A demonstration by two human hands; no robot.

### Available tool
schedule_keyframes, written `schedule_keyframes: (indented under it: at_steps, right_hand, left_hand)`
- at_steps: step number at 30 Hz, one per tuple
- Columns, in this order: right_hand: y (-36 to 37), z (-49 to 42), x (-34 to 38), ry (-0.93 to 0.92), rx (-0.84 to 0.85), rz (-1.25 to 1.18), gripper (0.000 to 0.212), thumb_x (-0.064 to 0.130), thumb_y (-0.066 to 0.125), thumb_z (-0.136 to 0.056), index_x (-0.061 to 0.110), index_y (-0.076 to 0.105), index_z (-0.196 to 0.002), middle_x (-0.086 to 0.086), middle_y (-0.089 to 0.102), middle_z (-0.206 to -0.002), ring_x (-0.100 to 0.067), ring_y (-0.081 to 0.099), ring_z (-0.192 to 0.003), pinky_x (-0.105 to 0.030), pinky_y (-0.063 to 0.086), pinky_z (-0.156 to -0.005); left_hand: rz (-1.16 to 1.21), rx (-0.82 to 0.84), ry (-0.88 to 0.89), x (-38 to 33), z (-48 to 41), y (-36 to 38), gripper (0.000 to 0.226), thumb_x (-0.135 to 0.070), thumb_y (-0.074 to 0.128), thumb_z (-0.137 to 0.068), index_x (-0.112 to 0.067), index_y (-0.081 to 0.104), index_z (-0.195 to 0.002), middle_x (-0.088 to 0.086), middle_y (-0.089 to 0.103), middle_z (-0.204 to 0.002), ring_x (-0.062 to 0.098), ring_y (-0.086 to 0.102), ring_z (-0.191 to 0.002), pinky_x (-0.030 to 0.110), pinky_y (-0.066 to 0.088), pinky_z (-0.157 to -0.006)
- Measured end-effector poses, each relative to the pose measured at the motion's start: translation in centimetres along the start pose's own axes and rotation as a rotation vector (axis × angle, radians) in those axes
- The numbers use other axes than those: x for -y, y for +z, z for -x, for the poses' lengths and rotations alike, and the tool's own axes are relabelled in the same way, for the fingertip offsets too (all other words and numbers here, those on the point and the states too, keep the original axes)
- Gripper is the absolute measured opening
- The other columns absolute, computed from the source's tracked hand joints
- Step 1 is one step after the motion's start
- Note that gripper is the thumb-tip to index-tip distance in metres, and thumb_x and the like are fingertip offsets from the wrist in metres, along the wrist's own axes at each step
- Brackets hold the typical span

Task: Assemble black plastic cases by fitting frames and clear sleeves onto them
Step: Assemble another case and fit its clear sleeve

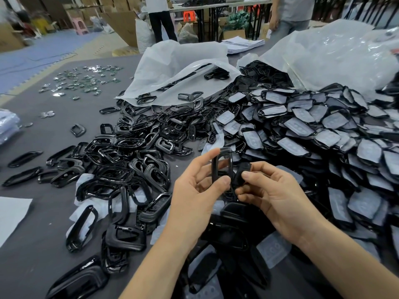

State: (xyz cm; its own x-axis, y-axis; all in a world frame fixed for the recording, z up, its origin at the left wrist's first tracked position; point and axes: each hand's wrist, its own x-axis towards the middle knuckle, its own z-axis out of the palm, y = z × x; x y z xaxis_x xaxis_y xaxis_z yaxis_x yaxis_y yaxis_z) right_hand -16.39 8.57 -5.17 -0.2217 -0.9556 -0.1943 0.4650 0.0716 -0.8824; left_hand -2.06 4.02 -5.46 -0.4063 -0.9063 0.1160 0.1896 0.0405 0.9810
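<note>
Above the near part of the grey-covered table [43,244], the left hand [194,190] holds a glossy black rounded-rectangle plastic frame [215,169] upright. It is pinched lengthwise, with the index fingertip on its top curve and the thumb pressed on its lower part. Just to its right, the right hand [274,190] pinches a small matte black plastic case piece [242,169] between the thumb and a curled forefinger. The piece sits close against the frame's right bar; whether the two touch cannot be told.

Left of the hands a heap of loose black plastic frames [129,152] spreads over the table, with single ones scattered out toward the left edge. On the right rises a mound of black cases wrapped in cloudy clear sleeves [323,134], packed edge over edge and climbing toward the back. Close to the person's forearms lie more black cases and clear button-patterned sleeves [274,249], partly blurred.

At the back two translucent white plastic bags lie open on their sides. Frames sit in and around the mouth of the left bag [179,61], while dark parts spill from the right bag [334,50]. Far left on the table is a scatter of small green-and-silver circuit boards [86,80], and a white sheet [10,214] lies at the left edge. A stack of white papers [244,45] rests at the far end, and beyond it stand two people [159,18] — only their torsos and legs are in view.
</note>
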Motion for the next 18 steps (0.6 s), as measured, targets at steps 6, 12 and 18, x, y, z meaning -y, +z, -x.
schedule_keyframes:
  at_steps: [6,12,18]
  right_hand:
    - [-0.09,0.12,0.1,-0.051,-0.012,0.058,0.022,0.008,0.069,-0.073,0.012,0.062,-0.094,-0.008,0.068,-0.073,-0.017,0.063,-0.057,-0.024,0.051,-0.05]
    - [-0.33,-0.03,0.13,-0.107,-0.064,0.131,0.013,0.0,0.063,-0.083,0.01,0.065,-0.089,-0.005,0.065,-0.069,-0.015,0.056,-0.056,-0.019,0.042,-0.044]
    - [-0.44,-0.26,0.44,-0.089,-0.12,0.032,0.02,0.012,0.071,-0.061,0.012,0.055,-0.074,0.0,0.061,-0.061,-0.009,0.054,-0.052,-0.015,0.039,-0.041]
  left_hand:
    - [-0.009,0.004,-0.004,0.35,-0.06,-0.11,0.044,0.004,0.066,-0.085,-0.028,0.064,-0.116,-0.003,0.074,-0.106,0.012,0.071,-0.092,0.02,0.054,-0.077]
    - [-0.035,-0.019,0.004,0.4,-0.09,-0.28,0.036,-0.001,0.069,-0.084,-0.028,0.07,-0.108,-0.005,0.073,-0.108,0.012,0.071,-0.093,0.025,0.056,-0.082]
    - [0.013,-0.042,0.038,0.17,-0.16,-0.24,0.033,0.001,0.066,-0.084,-0.025,0.072,-0.103,-0.003,0.074,-0.105,0.011,0.072,-0.089,0.02,0.055,-0.077]
